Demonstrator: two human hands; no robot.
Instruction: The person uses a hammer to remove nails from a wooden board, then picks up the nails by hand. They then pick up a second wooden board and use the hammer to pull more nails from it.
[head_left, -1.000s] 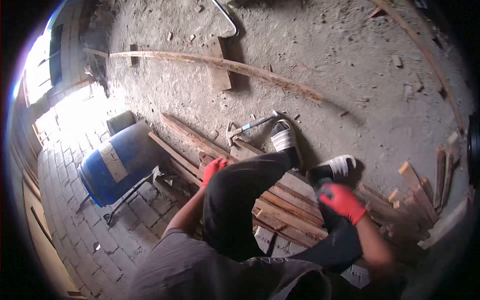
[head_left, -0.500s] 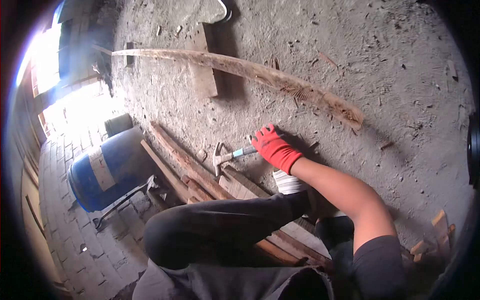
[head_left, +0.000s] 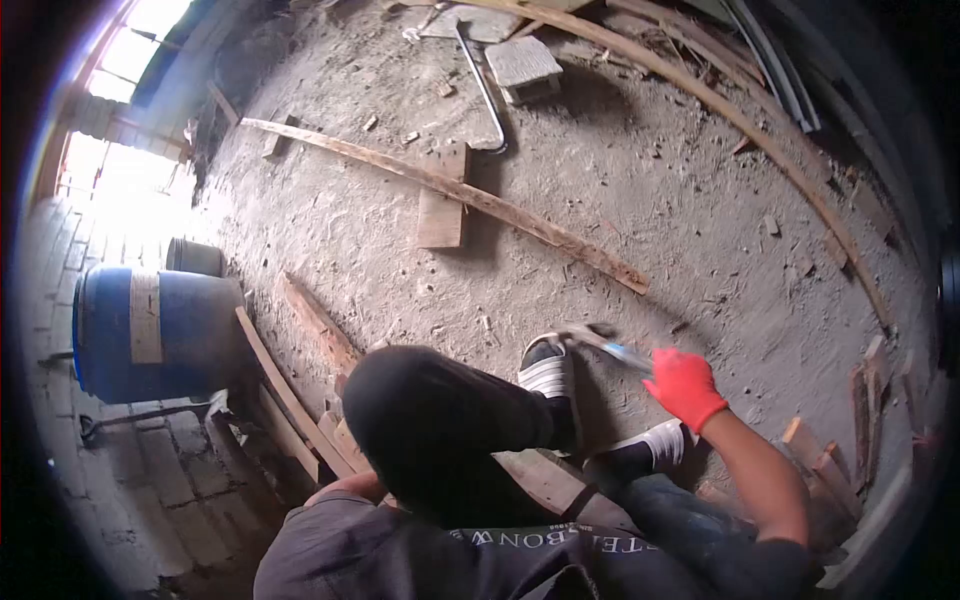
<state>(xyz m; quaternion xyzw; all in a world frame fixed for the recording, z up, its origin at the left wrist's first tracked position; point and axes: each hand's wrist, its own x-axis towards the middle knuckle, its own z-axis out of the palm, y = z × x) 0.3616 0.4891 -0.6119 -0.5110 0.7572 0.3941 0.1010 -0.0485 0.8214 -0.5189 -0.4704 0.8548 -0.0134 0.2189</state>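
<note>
Over the floor (head_left: 590,185), right hand (head_left: 686,387) gripping blurred hammer (head_left: 626,354), left hand hidden behind knee (head_left: 425,410), its grip untellable.

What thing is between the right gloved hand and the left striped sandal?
The hammer: the right hand grips one end, and the other end shows by the left sandal in the head view. Whether hammer and sandal touch is unclear.

Glare burns out the window (head_left: 133,50) at upper left, fisheye bends the dark edges, and the hammer (head_left: 628,354) blurs.
</note>
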